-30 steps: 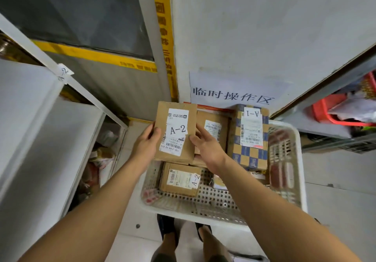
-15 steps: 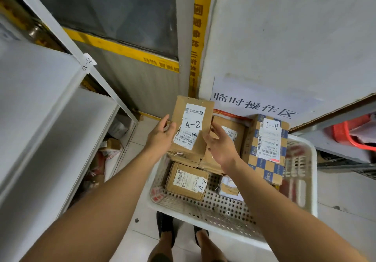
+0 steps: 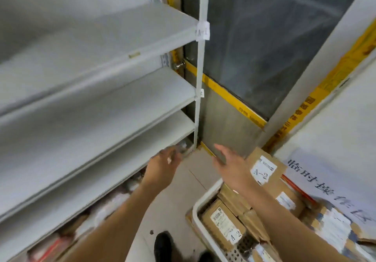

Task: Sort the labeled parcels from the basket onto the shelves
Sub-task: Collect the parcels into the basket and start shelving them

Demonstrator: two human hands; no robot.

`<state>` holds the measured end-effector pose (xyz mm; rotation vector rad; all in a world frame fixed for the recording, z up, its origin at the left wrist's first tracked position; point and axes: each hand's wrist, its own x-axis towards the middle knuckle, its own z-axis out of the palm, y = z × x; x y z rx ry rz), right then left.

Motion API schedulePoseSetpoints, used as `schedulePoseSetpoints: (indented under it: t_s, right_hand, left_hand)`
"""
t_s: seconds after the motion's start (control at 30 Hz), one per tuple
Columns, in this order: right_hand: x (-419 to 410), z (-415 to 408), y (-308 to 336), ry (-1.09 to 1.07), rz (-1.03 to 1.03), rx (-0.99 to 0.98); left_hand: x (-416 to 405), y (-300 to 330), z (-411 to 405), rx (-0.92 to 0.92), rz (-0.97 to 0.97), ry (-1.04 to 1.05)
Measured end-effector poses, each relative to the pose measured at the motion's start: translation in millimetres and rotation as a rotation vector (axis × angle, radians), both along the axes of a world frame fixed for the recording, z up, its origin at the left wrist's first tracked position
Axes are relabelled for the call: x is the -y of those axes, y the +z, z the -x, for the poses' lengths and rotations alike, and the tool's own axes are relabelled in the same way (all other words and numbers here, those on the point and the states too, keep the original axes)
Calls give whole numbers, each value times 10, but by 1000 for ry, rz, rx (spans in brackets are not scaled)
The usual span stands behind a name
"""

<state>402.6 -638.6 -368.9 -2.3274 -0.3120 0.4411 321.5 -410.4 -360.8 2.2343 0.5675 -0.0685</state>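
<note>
We are between parcels: our left hand (image 3: 162, 169) and right hand (image 3: 232, 168) hover with relaxed fingers, grasping nothing, over the floor between the shelves (image 3: 97, 103) and the basket (image 3: 198, 211). The A-2 parcel (image 3: 264, 168) leans at the basket's far edge. Half a second ago both hands held it upright; now we face the shelves. Next, we should regrasp it and find the A-2 tier.

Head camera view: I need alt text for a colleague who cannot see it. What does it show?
Both hands, left hand and right hand, reach forward open and hold nothing, between white metal shelves on the left and a white perforated plastic basket of brown cardboard parcels on the right. Two parcels carry A-2 labels. The picture is motion-blurred.
</note>
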Motion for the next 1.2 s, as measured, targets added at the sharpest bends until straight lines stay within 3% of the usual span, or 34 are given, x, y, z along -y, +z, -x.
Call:
schedulePoseSetpoints:
  t_s: [0.33,0.57,0.77,1.03,1.2]
  right_hand:
    - [-2527,321,1009,594,-193,125]
    - [-3929,769,1843,748,-397,262]
    - [-4844,908,2263,811,-453,292]
    - [-6054,1223,2564,1000,-503,198]
    - [-6721,1471,2689,1074,-602,-6]
  left_hand:
    - [-1926,1097,1537,179,-157,539]
    - [-2857,1936,2180,401,-282,701]
    - [-3493,2419,2285,502,-410,813]
    - [-4332,2740,2492,574,-500,1175]
    - [-4808,2824,2548,546,-307,1296]
